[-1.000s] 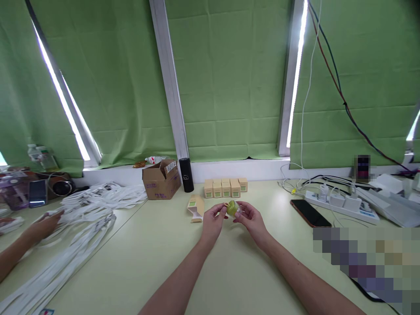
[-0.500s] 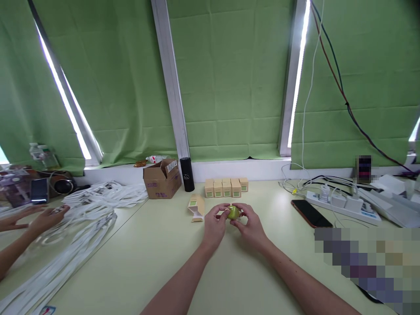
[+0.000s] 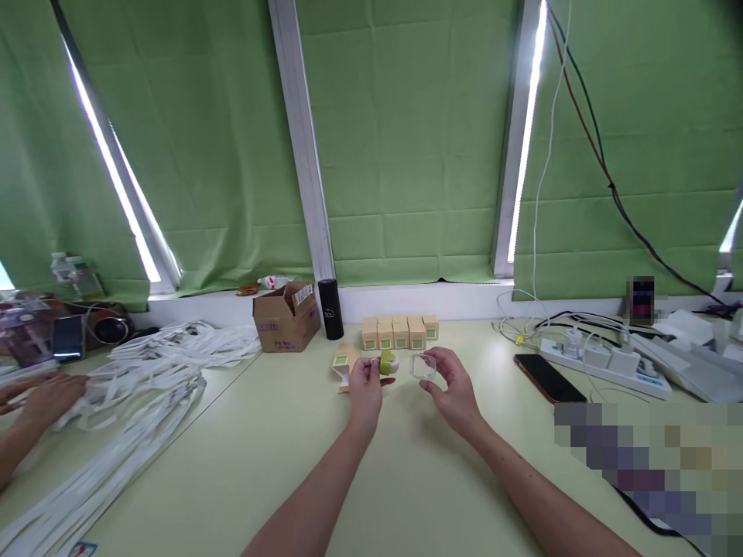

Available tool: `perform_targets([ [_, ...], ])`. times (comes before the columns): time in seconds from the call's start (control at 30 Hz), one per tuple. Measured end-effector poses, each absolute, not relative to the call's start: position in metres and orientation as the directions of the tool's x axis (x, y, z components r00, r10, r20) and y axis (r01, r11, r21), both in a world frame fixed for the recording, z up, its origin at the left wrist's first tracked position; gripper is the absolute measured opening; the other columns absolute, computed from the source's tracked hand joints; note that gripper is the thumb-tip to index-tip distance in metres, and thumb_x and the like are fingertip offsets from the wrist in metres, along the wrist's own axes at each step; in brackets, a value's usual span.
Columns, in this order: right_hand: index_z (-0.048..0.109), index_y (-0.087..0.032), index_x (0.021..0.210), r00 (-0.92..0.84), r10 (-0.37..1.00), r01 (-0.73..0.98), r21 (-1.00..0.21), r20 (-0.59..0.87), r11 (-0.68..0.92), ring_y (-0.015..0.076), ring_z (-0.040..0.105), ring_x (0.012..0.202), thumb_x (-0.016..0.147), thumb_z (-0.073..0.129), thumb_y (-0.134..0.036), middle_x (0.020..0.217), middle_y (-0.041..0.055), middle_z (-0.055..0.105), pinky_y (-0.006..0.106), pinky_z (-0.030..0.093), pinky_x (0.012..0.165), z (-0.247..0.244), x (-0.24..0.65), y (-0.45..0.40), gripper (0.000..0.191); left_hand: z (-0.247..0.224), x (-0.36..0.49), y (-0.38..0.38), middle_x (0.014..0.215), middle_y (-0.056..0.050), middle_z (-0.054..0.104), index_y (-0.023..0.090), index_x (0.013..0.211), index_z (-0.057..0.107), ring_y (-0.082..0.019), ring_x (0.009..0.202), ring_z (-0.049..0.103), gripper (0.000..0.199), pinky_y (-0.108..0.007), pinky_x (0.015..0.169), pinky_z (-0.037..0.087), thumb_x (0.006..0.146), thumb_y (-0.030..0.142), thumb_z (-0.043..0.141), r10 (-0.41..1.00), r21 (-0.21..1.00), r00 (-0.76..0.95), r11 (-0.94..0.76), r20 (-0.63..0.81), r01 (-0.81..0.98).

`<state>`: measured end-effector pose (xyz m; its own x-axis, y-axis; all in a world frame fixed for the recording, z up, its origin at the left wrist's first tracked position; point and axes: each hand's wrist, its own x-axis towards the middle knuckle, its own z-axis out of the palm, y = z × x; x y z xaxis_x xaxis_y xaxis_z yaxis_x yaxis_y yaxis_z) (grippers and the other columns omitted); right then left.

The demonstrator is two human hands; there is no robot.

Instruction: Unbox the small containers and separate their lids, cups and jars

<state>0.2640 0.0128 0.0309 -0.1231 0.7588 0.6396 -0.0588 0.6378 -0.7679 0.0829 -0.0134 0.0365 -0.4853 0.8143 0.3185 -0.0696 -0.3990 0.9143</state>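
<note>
Over a pale cream-green, smooth-topped table [image 3: 418, 480], a person's left hand [image 3: 367, 391] is gripping a small, rounded, green-and-white object [image 3: 388, 363], its fingers closed around the near side and the green part facing up. Just right of that grip, across a narrow gap, the right hand [image 3: 456, 387] is pinching a clear, hollow, rigid-looking plastic cover [image 3: 422, 367] between thumb and fingers. The two pieces are not touching.

The step in hand appears to be the handling of object and cover as separate parts; the next move seems to call for a light pinch on the clear piece and a steady hold on the green one.

Just beyond the left-hand grip, and partly hidden by it, an open tan cardboard carton with a green label [image 3: 344, 356] is lying on its side. Farther beyond the grips, a cluster of small tan cardboard boxes with green labels [image 3: 400, 333] is standing. Well right of the right-hand grip, a dark-screened, flat smartphone [image 3: 549, 377] is resting. Far to the left, a co-worker's hands [image 3: 52, 396] are touching long white fabric-like straps [image 3: 179, 340].
</note>
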Motion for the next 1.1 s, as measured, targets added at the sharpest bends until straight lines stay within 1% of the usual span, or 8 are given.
perform_targets([
  [0.1,0.058,-0.027,0.123,-0.110,0.773,-0.083,-0.781,0.625,0.619,0.0265,0.064,0.119,0.082,0.072,-0.026,0.125,0.0085,0.065,0.051,0.050,0.110,0.031,0.266,0.018,0.043,0.031,0.080,-0.011,0.091,-0.005,0.070,0.017,0.085,0.057,-0.019,0.084,0.071,0.053,-0.040,0.070,0.067,0.079,0.067,0.073,0.823,0.922,-0.499,-0.371,0.272,-0.109],
  [0.17,0.056,-0.026,0.127,-0.065,0.774,-0.042,-0.777,0.629,0.628,0.0270,0.064,0.116,0.085,0.071,-0.032,0.123,0.0097,0.067,0.051,0.052,0.105,0.031,0.272,0.026,0.045,0.029,0.079,-0.009,0.089,-0.005,0.070,0.017,0.085,0.057,-0.019,0.083,0.071,0.051,-0.040,0.071,0.067,0.079,0.066,0.073,0.829,0.927,-0.501,-0.354,0.249,-0.126],
  [0.3,0.058,-0.024,0.127,0.068,0.754,0.132,-0.755,0.653,0.642,0.0277,0.063,0.110,0.087,0.066,-0.038,0.126,0.0123,0.067,0.047,0.055,0.092,0.030,0.299,0.054,0.043,0.026,0.079,-0.009,0.088,-0.006,0.069,0.017,0.083,0.057,-0.019,0.082,0.070,0.048,-0.039,0.070,0.066,0.082,0.062,0.073,0.836,0.932,-0.498,-0.336,0.229,-0.135],
  [0.4,0.060,-0.024,0.129,0.116,0.773,0.342,-0.755,0.624,0.559,0.0284,0.063,0.110,0.085,0.062,-0.035,0.126,0.0122,0.068,0.050,0.052,0.096,0.022,0.325,0.078,0.045,0.026,0.080,-0.009,0.086,-0.005,0.069,0.017,0.083,0.058,-0.018,0.079,0.070,0.046,-0.038,0.070,0.066,0.082,0.060,0.074,0.842,0.937,-0.495,-0.321,0.215,-0.139],
  [0.5,0.057,-0.023,0.135,0.105,0.826,0.458,-0.765,0.553,0.454,0.0277,0.063,0.113,0.083,0.059,-0.031,0.127,0.0116,0.069,0.047,0.052,0.096,0.008,0.346,0.096,0.053,0.027,0.081,-0.010,0.084,-0.005,0.070,0.017,0.084,0.059,-0.017,0.078,0.069,0.044,-0.036,0.069,0.066,0.082,0.057,0.076,0.847,0.941,-0.494,-0.306,0.200,-0.145],
  [0.6,0.061,-0.021,0.131,0.109,0.861,0.503,-0.775,0.497,0.384,0.0276,0.065,0.108,0.082,0.057,-0.027,0.123,0.0116,0.071,0.046,0.052,0.094,-0.006,0.357,0.105,0.050,0.029,0.081,-0.009,0.083,-0.005,0.070,0.016,0.082,0.058,-0.016,0.076,0.069,0.044,-0.034,0.068,0.065,0.081,0.055,0.078,0.849,0.944,-0.497,-0.292,0.181,-0.154],
  [0.8,0.067,-0.021,0.127,0.057,0.908,0.578,-0.755,0.416,0.309,0.0262,0.068,0.108,0.079,0.059,-0.020,0.117,0.0093,0.074,0.038,0.051,0.097,-0.021,0.361,0.111,0.049,0.030,0.082,-0.009,0.081,-0.004,0.070,0.016,0.081,0.059,-0.015,0.074,0.069,0.041,-0.032,0.068,0.065,0.081,0.052,0.078,0.850,0.946,-0.502,-0.278,0.161,-0.168],
  [1.1,0.064,-0.019,0.134,0.024,0.933,0.640,-0.722,0.360,0.262,0.0280,0.069,0.110,0.080,0.058,-0.017,0.122,0.0113,0.074,0.041,0.051,0.100,-0.027,0.362,0.113,0.054,0.029,0.082,-0.009,0.082,-0.005,0.071,0.016,0.081,0.059,-0.015,0.074,0.069,0.041,-0.034,0.070,0.065,0.082,0.051,0.079,0.856,0.942,-0.496,-0.272,0.142,-0.199],
])
